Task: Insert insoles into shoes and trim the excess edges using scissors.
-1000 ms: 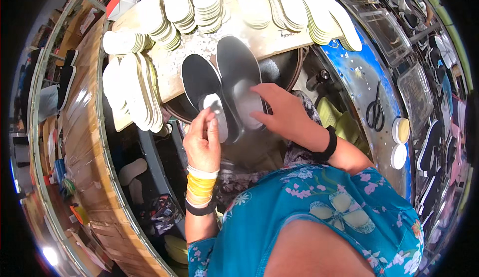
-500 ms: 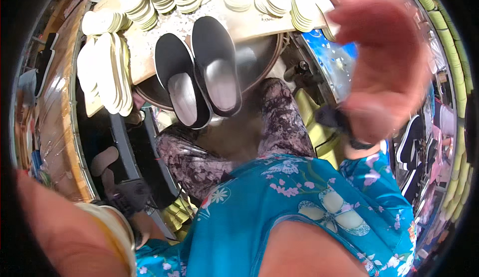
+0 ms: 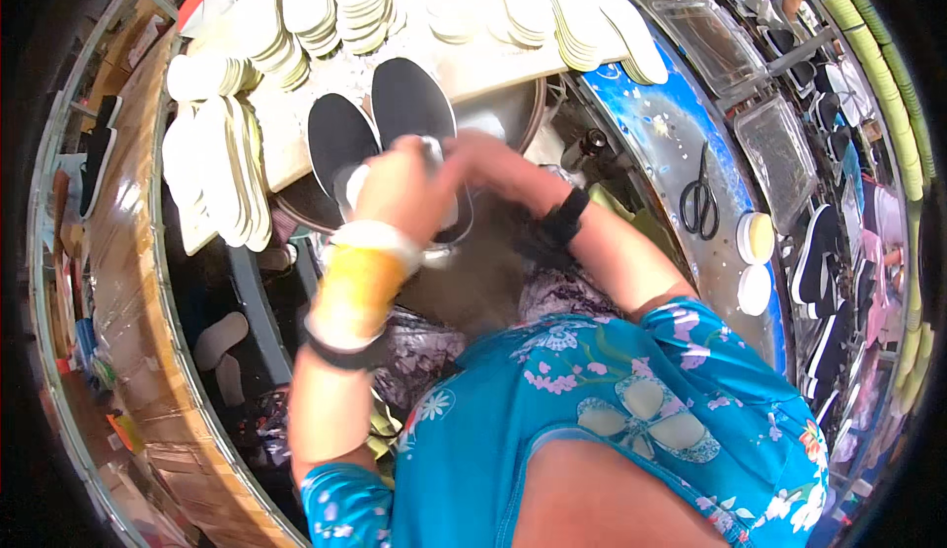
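Both hands in close over the pair, left of centre in the upper frame!
Here are the black slip-on shoes [image 3: 412, 96], side by side, toes toward the top edge, with the left hand [image 3: 402, 191] and right hand [image 3: 485, 165] crowding over their openings. This looks like fitting work inside the shoes. The left fingers seem curled, the right are smeared by blur; how far either grip is closed, I can't tell. A white piece [image 3: 431, 151] flashes between them, held or not, no saying. The next move seems to call for steady fingers at the openings, just below the pale insoles [image 3: 361, 20] stacked up top.
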Demonstrator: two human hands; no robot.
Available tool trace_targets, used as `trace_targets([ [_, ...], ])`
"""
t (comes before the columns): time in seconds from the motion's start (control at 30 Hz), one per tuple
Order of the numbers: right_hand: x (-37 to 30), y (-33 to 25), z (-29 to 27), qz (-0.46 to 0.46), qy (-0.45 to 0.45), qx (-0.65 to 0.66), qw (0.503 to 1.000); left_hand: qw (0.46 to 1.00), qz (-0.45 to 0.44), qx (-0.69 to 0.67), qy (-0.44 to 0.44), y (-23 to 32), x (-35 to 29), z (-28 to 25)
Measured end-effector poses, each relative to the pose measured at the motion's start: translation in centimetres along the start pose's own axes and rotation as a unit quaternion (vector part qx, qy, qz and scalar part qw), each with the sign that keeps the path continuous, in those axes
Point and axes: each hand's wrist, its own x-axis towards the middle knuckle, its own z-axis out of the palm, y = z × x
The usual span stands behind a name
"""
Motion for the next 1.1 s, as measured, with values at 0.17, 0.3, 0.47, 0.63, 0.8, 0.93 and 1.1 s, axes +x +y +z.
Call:
trace_targets([
  [0.17, -1.5, -1.0, 2.3, -0.265, 0.009, 0.032, 0.964, 0.951, -0.209, -0.156, 0.164, -3.4, 6.3, 7.0],
  [0.3, -4.2, -2.7, -0.2, -0.192, -0.026, 0.113, 0.974, 0.805, -0.149, -0.573, 0.03, -3.9, 4.1, 4.0],
  [0.47, -7.7, -8.5, 0.3, -0.101, -0.23, 0.419, 0.873, 0.676, 0.014, -0.715, -0.178, -5.0, -2.7, 3.3],
  [0.63, -9.5, -11.3, -0.2, -0.248, -0.087, 0.269, 0.927, 0.63, -0.099, -0.759, -0.133, -2.5, -4.4, 3.9],
  [0.8, -10.9, -11.2, -0.5, -0.323, 0.166, -0.079, 0.929, 0.921, 0.076, -0.317, 0.211, -1.8, -4.5, -2.8],
  [0.93, -11.5, -9.0, 0.9, -0.385, 0.147, -0.14, 0.9, 0.918, 0.218, -0.155, 0.292, 1.6, -2.6, -4.9],
  [1.1, -11.9, -8.0, 2.0, -0.394, 0.13, -0.19, 0.89, 0.904, 0.279, -0.006, 0.325, 1.5, -2.0, -4.1],
])
